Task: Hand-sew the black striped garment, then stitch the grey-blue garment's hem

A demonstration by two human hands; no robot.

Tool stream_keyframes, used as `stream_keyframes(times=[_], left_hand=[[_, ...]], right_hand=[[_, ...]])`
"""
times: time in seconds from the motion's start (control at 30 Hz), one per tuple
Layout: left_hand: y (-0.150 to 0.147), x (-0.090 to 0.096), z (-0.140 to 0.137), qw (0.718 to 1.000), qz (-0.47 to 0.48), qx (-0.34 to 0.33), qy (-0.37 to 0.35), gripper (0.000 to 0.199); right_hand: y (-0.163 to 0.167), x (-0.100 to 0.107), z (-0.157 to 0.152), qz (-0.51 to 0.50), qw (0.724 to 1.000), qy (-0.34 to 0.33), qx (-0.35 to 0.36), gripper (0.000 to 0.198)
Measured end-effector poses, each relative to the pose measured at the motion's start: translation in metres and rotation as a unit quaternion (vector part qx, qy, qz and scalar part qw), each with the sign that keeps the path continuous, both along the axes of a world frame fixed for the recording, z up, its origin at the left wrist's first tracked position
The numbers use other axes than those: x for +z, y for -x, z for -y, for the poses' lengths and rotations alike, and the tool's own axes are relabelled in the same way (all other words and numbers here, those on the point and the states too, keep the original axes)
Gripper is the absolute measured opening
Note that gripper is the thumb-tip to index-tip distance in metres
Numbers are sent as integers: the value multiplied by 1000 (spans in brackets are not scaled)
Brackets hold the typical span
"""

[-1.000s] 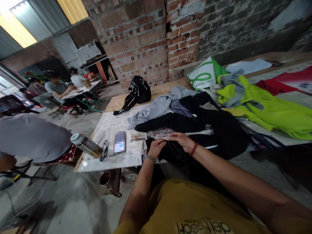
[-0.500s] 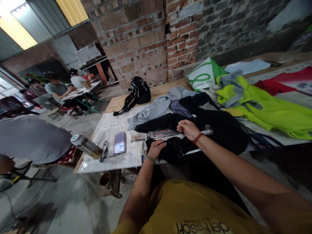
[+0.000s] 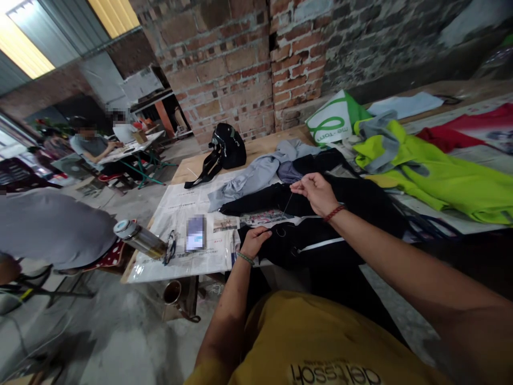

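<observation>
Two pinches, I log: right hand [image 3: 319, 195] risen toward one o'clock, seemingly drawing thread [image 3: 287, 204] out; left hand [image 3: 255, 241] gripping black cloth [image 3: 281, 252].

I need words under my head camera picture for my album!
Left hand pinching black cloth, right hand holding up thin thread.

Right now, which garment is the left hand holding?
The black garment, pinched by the left hand; the lime garment and red garment lie farther right, untouched.
</observation>
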State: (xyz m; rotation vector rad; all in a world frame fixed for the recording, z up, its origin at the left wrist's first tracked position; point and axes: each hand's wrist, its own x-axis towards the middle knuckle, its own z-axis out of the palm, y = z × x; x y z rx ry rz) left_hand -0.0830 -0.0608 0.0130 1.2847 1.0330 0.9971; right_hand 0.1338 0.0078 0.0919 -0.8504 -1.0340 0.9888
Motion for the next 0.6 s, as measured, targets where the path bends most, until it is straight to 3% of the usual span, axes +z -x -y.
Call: stream_keyframes(times=[0.27,0.47,0.6], left_hand=[[0,2,0,1000,6,7,-3,29],[1,1,-1,1000,13,12,8,28],[1,-2,-3,999,19,39,-6,18]], right_hand=[[-24,7,-6,208,962,-110,-136,16],[-31,21,1,257,941,-123,-182,13],[-30,22,4,261,941,-110,-184,16]])
